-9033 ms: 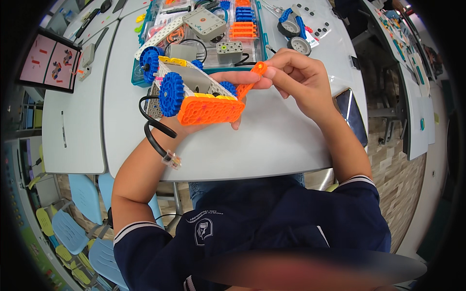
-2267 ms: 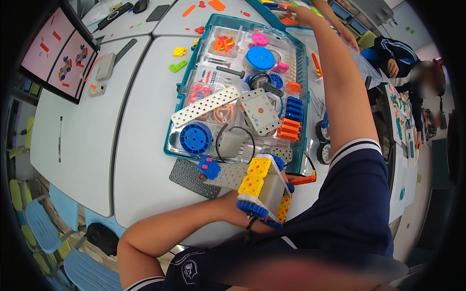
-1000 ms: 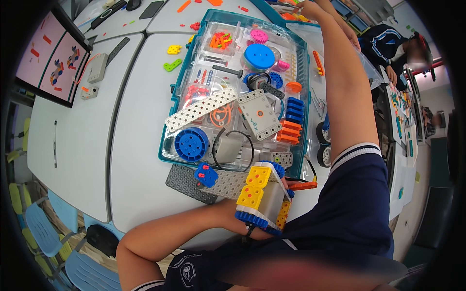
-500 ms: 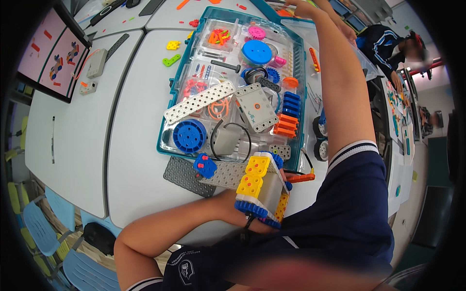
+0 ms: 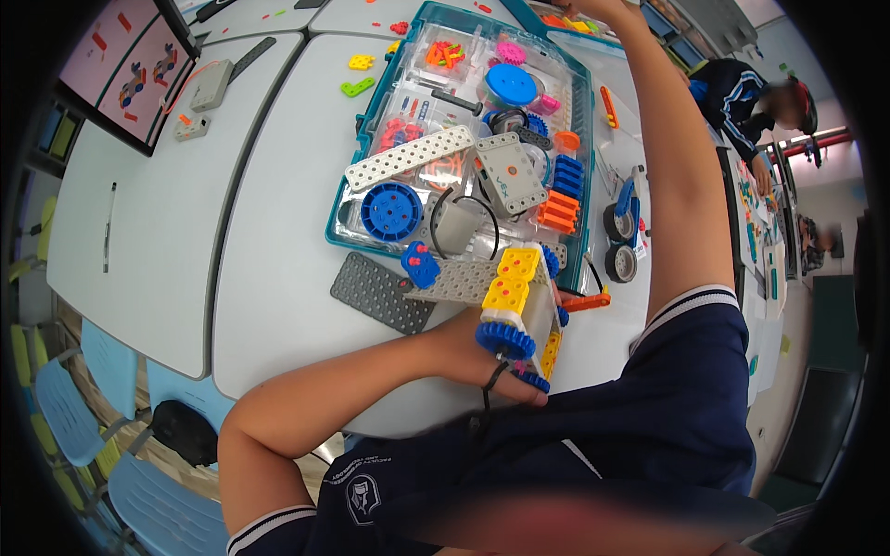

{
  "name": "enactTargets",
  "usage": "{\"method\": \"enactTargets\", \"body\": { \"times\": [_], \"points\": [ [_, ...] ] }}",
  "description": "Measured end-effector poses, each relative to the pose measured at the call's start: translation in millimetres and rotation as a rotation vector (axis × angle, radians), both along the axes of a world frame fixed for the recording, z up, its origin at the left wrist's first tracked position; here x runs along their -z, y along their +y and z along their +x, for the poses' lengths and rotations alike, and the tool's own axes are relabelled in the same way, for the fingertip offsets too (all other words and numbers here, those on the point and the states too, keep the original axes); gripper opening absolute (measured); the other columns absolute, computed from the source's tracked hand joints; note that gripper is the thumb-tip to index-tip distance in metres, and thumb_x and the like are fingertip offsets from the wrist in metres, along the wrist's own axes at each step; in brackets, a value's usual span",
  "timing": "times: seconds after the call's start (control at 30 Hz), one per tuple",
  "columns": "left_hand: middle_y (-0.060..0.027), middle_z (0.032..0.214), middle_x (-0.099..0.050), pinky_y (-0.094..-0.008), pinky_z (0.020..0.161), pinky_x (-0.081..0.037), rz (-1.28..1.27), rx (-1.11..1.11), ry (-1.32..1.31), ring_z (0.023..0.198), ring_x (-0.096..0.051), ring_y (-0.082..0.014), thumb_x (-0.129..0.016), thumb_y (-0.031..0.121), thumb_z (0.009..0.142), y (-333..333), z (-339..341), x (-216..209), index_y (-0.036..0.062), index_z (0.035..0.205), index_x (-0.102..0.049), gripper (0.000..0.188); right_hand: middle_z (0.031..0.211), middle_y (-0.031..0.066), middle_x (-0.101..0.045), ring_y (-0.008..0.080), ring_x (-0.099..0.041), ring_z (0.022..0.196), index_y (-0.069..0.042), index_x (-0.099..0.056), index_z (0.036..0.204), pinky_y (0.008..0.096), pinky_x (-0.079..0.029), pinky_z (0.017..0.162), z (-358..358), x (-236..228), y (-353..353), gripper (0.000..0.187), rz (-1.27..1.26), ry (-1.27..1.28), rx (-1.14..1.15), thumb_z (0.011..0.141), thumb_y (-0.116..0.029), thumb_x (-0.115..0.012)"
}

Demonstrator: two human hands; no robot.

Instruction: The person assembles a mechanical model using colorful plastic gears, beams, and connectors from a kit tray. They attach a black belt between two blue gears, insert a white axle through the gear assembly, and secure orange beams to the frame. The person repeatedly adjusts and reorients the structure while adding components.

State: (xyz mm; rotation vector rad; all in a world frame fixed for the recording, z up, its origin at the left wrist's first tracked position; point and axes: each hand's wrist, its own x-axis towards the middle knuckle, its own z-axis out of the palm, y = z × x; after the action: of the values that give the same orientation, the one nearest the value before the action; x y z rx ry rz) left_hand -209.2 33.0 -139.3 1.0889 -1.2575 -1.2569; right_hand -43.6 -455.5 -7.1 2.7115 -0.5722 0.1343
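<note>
My left hand (image 5: 468, 357) is wrapped round a toy-brick model (image 5: 519, 310) close to my body. The model has yellow blocks, blue gears, a grey body and a long grey perforated beam (image 5: 450, 281) running left. A blue piece with pink pins (image 5: 421, 266) sits at the beam's left end. My left thumb shows beneath the gears; the other fingers are hidden behind the model. My right arm stretches far forward, and my right hand (image 5: 604, 9) is cut off by the upper edge, beside a tray of orange and yellow pieces (image 5: 570, 22). Its fingers are not clear.
A clear-lidded teal case (image 5: 345, 243) lies ahead, bearing a white beam (image 5: 410, 157), a grey module (image 5: 512, 174) and a blue wheel (image 5: 390, 211). A dark plate (image 5: 378, 293) lies left of the model. Black wheels (image 5: 621, 263) stand right. A screen (image 5: 125, 69) is far left; another person (image 5: 742, 102) is far right.
The view has shifted, so the case and table appear higher and further right. My left hand still holds the model. My right hand stays far forward, now more cut off by the upper edge.
</note>
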Motion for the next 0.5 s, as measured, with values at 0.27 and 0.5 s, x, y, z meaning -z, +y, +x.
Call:
{"method": "enactTargets", "body": {
  "times": [0.27,0.5],
  "points": [
    [-0.0126,0.117,-0.057,-0.0339,0.097,-0.046,-0.229,-0.072,-0.067,0.109,-0.057,-0.0236,-0.093,0.037,0.058,-5,8,-16,0.0029,0.131,-0.047,0.093,0.092,0.0271,-0.066,0.039,-0.065,0.087,0.003,-0.065,0.1,0.0438,-0.049,0.078,-139,-31,183,0.018,0.2,-0.531,-0.253,0.089,-0.007,-0.055],
    [-0.012,0.122,-0.052,-0.0351,0.102,-0.042,-0.247,-0.088,-0.187,0.116,-0.052,-0.0256,-0.093,0.04,0.058,-1,6,-16,0.0031,0.135,-0.045,0.098,0.071,-0.0048,-0.047,0.0039,-0.041,0.063,-0.005,-0.063,0.112,0.0208,-0.034,0.057,-265,-1,291,0.019,0.858,-0.64,-0.125,0.101,-0.017,-0.053]
  ]
}}
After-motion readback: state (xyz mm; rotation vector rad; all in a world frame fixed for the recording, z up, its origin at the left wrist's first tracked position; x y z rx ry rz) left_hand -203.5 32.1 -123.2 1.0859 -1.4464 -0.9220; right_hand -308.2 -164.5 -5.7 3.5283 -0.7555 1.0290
